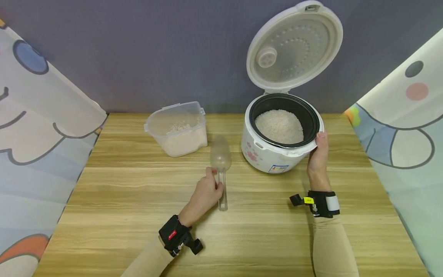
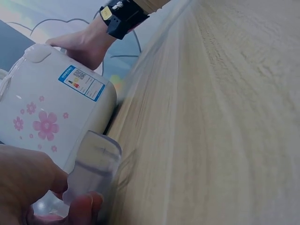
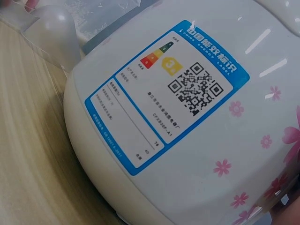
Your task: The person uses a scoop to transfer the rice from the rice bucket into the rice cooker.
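Observation:
My left hand [image 1: 206, 189] pinches the handle of a clear plastic scoop [image 1: 220, 154], which lies low over the wooden table with its bowl pointing away. The left wrist view shows thumb and finger around the handle end [image 2: 96, 159]. To the right stands a white rice cooker [image 1: 263, 156] with pink flowers, its lid [image 1: 294, 46] raised. White rice [image 1: 280, 126] lies in the dark inner pot [image 1: 308, 119]. My right hand [image 1: 318, 156] holds the cooker's right side, thumb at the rim; the other fingers are mostly hidden. An energy label [image 3: 168, 98] fills much of the right wrist view.
A translucent plastic bin [image 1: 178, 132] partly filled with rice stands left of the scoop, near the back edge. Behind the wooden table [image 1: 138, 215] rises a dark grey wall [image 1: 155, 54]. Cartoon-printed cloth [image 1: 45, 127] hangs at both sides.

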Available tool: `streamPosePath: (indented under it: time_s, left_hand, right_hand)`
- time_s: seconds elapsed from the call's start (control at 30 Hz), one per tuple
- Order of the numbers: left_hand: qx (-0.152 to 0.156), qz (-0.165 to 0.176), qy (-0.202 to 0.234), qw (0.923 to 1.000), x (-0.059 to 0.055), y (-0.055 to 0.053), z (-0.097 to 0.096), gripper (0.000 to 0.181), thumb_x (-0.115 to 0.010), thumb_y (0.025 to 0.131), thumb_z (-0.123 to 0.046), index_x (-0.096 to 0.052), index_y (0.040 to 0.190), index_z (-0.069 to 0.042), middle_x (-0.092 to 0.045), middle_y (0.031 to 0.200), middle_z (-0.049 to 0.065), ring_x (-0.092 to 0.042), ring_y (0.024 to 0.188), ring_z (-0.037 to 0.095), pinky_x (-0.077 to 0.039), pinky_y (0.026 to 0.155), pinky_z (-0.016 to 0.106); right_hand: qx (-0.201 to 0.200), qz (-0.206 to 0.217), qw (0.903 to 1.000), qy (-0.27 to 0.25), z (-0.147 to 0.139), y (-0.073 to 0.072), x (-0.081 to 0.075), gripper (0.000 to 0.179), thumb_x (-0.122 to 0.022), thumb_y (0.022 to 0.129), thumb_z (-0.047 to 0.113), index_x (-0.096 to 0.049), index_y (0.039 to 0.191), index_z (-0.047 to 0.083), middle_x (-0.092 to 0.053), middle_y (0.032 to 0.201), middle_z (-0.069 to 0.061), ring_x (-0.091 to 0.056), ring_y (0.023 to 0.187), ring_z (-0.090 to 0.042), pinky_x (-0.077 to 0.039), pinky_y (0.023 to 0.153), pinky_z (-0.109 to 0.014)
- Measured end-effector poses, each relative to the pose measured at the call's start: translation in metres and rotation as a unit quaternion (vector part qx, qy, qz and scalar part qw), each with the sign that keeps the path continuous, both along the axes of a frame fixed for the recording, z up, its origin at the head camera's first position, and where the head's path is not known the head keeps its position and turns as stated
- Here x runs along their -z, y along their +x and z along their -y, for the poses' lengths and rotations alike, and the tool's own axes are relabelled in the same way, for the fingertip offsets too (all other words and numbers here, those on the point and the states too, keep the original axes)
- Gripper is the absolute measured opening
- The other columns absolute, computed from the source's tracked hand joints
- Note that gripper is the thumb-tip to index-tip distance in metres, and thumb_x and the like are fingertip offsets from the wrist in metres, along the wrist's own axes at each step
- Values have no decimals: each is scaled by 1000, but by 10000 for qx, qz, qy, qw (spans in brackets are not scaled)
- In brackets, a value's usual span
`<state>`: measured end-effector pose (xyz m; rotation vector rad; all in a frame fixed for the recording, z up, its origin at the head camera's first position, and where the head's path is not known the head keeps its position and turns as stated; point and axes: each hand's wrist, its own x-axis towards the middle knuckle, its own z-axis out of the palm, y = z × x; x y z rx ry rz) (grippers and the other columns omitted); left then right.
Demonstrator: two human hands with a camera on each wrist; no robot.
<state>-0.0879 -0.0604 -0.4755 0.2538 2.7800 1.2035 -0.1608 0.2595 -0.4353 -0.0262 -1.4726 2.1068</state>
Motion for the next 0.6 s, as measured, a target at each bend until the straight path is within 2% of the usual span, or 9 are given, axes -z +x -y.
streamPosePath:
  time_s: [0.3, 0.5, 0.6]
  left_hand:
    - [-100, -44, 88, 9999, 4, 0, 1, 41, -63, 97, -11, -48, 130, 8, -56, 65, -1, -49, 49, 8, -40, 44, 25]
    - [27, 29, 188, 9998, 4, 1, 6, 50, -64, 99, -19, -46, 137, 9, -58, 67, -3, -52, 52, 7, -43, 48, 25]
    - [84, -164, 144, 9997, 1, 2, 14, 51, -66, 99, -21, -48, 137, 8, -59, 71, -4, -52, 56, 6, -45, 55, 26]
  right_hand:
    - [-68, -5, 10000, -13, 1, -4, 2, 60, -48, 102, 33, -44, 155, 3, -51, 153, -8, -40, 144, -20, -28, 118, -23]
    - [4, 116, 9999, 22, -2, -3, 2, 59, -42, 106, 33, -41, 157, 2, -47, 157, -9, -38, 146, -18, -26, 119, -21]
    - [26, 97, 9999, 114, -5, -3, 2, 58, -40, 108, 35, -43, 155, 2, -47, 157, -8, -38, 146, -18, -25, 119, -21]
